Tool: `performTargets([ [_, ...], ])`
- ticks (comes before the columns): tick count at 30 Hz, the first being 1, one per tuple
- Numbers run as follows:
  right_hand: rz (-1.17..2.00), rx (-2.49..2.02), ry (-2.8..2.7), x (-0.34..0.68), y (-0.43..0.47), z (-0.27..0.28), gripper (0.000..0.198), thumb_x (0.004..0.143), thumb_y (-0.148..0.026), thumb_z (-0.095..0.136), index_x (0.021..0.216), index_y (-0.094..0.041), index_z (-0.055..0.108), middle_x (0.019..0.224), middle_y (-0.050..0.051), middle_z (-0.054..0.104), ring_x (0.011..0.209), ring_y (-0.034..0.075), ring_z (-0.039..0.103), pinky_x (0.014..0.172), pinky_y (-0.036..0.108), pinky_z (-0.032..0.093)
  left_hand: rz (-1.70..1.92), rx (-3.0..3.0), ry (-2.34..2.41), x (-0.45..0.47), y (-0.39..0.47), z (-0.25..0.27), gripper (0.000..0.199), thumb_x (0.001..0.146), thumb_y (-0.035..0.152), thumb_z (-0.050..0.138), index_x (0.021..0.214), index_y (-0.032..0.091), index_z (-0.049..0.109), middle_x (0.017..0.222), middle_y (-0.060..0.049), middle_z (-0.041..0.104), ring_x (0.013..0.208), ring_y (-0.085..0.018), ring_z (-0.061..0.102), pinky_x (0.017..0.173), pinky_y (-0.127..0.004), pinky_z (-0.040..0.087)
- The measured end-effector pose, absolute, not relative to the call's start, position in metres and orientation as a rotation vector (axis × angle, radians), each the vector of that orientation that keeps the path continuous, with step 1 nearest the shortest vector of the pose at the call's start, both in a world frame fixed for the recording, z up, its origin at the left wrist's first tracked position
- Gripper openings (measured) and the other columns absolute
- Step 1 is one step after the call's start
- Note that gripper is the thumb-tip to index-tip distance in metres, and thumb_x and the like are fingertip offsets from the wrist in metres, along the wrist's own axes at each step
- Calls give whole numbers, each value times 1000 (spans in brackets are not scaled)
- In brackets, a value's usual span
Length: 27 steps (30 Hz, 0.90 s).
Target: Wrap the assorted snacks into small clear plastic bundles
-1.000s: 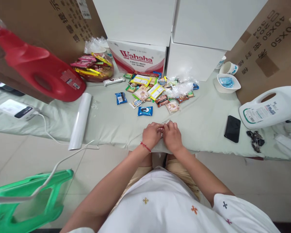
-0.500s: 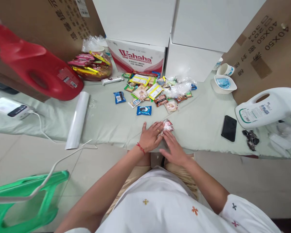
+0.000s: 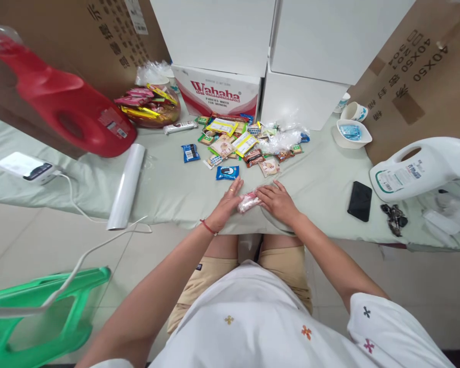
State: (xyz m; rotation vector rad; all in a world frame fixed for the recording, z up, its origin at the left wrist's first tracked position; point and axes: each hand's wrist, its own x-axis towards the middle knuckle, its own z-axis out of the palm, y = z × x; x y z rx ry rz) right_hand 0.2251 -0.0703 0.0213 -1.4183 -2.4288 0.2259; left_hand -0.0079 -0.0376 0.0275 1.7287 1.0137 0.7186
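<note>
A small pink-and-white packet in crinkled clear wrap (image 3: 249, 201) lies on the cloth near the table's front edge, tilted slightly up to the right. My left hand (image 3: 226, 208) is at its left end, fingers stretched away from me and the inner side touching the wrap. Over the right end lies my right hand (image 3: 279, 203), its fingers flat and partly covering the packet. Just beyond my left fingertips is a blue snack packet (image 3: 227, 173). Farther back sits a pile of wrapped snacks (image 3: 233, 140), with clear plastic wrap (image 3: 283, 139) on its right side.
A roll of clear film (image 3: 126, 186) lies left, near a red jug (image 3: 72, 110) and a snack bowl (image 3: 149, 120). White boxes (image 3: 216, 92) stand behind. Right are a white bowl (image 3: 364, 143), a black phone (image 3: 360, 201) and a white detergent bottle (image 3: 410, 171). A green stool (image 3: 76, 301) stands below left.
My hands, close together over the packet before, have moved apart to its two ends. The packet now shows lengthwise between them and sits a little farther left.
</note>
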Motion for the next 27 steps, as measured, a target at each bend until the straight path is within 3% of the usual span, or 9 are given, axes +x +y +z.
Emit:
performTargets([
  [3, 306, -1414, -2341, 234, -74, 31, 40, 103, -34, 50, 139, -24, 62, 140, 10, 64, 128, 25, 55, 117, 51, 34, 786, 1608, 810, -17, -43, 42, 65, 91, 59, 57, 146, 24, 52, 154, -13, 50, 142, -29, 47, 117, -45, 37],
  [6, 417, -1359, -2251, 238, -77, 41, 39, 103, -37, 50, 135, -24, 66, 135, 10, 67, 123, 25, 56, 107, 45, 45, 743, 1675, 801, -11, -46, 55, 56, 77, 54, 77, 120, 20, 69, 132, -14, 65, 125, -28, 59, 112, -42, 42],
  [9, 537, -1327, -2122, 235, -83, 52, 38, 103, -43, 49, 131, -26, 68, 122, 8, 73, 111, 24, 63, 102, 43, 48, 789, 1458, 932, 5, -44, 58, 50, 77, 61, 73, 102, 18, 69, 105, -9, 71, 98, -23, 66, 89, -35, 53],
  [11, 624, -1325, -2010, 230, -92, 58, 44, 99, -49, 55, 134, -25, 65, 121, 9, 73, 108, 24, 65, 99, 41, 50, 814, 1247, 975, 16, -43, 56, 49, 79, 65, 69, 93, 18, 65, 89, -4, 69, 82, -18, 65, 73, -29, 53],
  [14, 750, -1401, -1872, 224, -113, 64, 55, 90, -54, 66, 137, -24, 61, 121, 9, 72, 105, 25, 67, 94, 38, 52, 789, 1098, 1018, 32, -46, 55, 49, 76, 66, 70, 79, 18, 58, 71, 2, 61, 68, -14, 59, 61, -24, 48],
  [16, 874, -1494, -1766, 229, -128, 63, 48, 90, -53, 66, 129, -25, 65, 112, 6, 74, 96, 23, 69, 87, 35, 53, 659, 1058, 1009, 38, -52, 57, 52, 77, 70, 67, 79, 18, 59, 72, 1, 62, 67, -15, 59, 58, -25, 48],
  [21, 930, -1807, -1173, 303, -125, 52, 39, 84, -57, 68, 95, -20, 73, 81, 1, 74, 73, 19, 66, 69, 30, 52, 557, 1058, 975, 21, -66, 58, 56, 79, 69, 68, 109, 22, 62, 116, -8, 66, 103, -23, 65, 74, -32, 58],
  [24, 788, -1881, -707, 376, -77, 66, 37, 74, -52, 77, 76, -17, 66, 70, 3, 69, 60, 16, 60, 56, 28, 47, 624, 1141, 1099, -6, -70, 51, 53, 77, 67, 71, 99, 20, 64, 105, -7, 67, 99, -22, 64, 78, -33, 57],
  [27, 464, -1977, -583, 442, -12, 106, 37, 87, -44, 67, 66, -14, 58, 70, 11, 69, 51, 10, 55, 49, 29, 37, 647, 1101, 1171, -31, -76, 45, 50, 79, 66, 69, 96, 19, 63, 99, -6, 67, 94, -21, 65, 77, -34, 56],
])
